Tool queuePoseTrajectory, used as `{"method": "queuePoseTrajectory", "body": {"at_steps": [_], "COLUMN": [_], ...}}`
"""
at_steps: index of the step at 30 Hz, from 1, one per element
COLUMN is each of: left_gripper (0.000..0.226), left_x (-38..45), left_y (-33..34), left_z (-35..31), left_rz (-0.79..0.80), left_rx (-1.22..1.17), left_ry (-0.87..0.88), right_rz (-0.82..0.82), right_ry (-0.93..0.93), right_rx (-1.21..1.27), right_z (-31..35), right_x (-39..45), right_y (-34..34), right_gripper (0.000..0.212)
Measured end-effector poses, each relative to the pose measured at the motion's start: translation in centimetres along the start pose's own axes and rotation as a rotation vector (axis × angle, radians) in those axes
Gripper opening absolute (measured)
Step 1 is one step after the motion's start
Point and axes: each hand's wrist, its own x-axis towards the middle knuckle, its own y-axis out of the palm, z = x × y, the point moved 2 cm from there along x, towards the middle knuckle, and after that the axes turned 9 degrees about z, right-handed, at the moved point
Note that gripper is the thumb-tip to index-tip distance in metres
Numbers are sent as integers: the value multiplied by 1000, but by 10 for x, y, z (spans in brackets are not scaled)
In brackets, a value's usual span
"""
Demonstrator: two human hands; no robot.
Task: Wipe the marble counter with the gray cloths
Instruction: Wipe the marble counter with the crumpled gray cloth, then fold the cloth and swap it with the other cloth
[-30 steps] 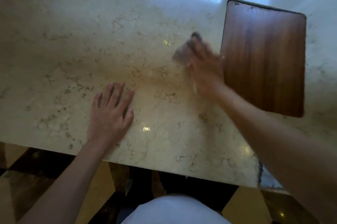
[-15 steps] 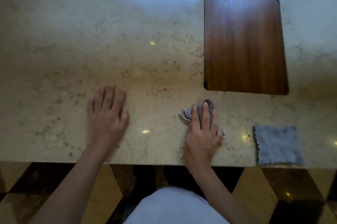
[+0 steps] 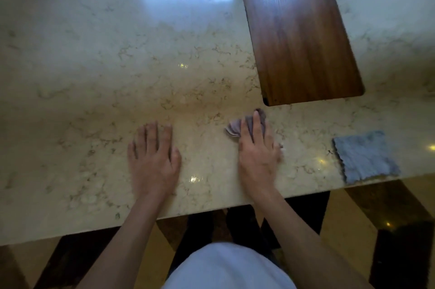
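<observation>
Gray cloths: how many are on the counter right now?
2. One bunched gray cloth lies under the right hand, near the wooden board. One flat gray cloth lies at the marble counter front edge, far right. None seems hidden.

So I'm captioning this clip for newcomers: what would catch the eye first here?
The dark brown wooden board lying flat on the pale veined marble counter, far right. Nearer, the right hand presses a crumpled gray cloth, the left hand rests flat, and a flat blue-gray cloth lies at the near-right edge.
</observation>
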Motion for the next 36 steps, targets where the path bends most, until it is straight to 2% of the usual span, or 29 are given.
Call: {"method": "queuePoseTrajectory", "body": {"at_steps": [2, 5, 7, 9, 12, 15, 18, 21, 22, 24, 26, 28, 32, 34, 36], "left_gripper": [62, 62, 62, 61, 56, 35, 28, 39, 39, 24, 28, 29, 24, 22, 22], "left_x": [0, 0, 0, 0, -1, -11, -41, -60, -61, -60, -57, -52, -56, -60, -59], "left_y": [-1, -4, -9, -16, -29, -39, -36, -26, -24, -24, -28, -31, -57, -69, -80], "left_z": [0, 1, 0, -4, -6, -6, -13, -17, -18, -20, -23, -21, -16, -18, -19], "left_rz": [16, 22, 37, 45, 60, 7, 66, 200, 238, 283, 334, 394, 540, 546, 538], "left_rx": [-15, -28, -37, -53, -133, -259, -243, -295, -340, -407, -459, -622, -1193, -1376, -1558], "left_ry": [-7, 3, 18, 25, 35, 76, 123, 33, -7, -75, -106, -89, -61, -90, -92], "right_rz": [17, -40, -9, 45, 86, 79, 132, 280, 303, 328, 345, 344, 367, 416, 506], "right_ry": [48, -144, -286, -344, -295, -242, -80, -23, -42, -66, -54, -41, -52, -118, -136], "right_rx": [35, -9, -7, 29, 155, 438, 614, 581, 543, 514, 520, 532, 680, 782, 962], "right_z": [29, 53, 66, 76, 78, 64, 44, 37, 38, 41, 44, 47, 48, 48, 49], "right_x": [6, -35, -82, -110, -107, -94, -78, -62, -59, -55, -52, -50, -46, -46, -48], "right_y": [0, 22, 37, 41, 26, 5, -9, -9, -8, -7, -7, -10, -21, -27, -31], "right_gripper": [65, 57, 52, 50, 45, 41, 39, 42, 44, 46, 46, 43, 39, 35, 45]}}
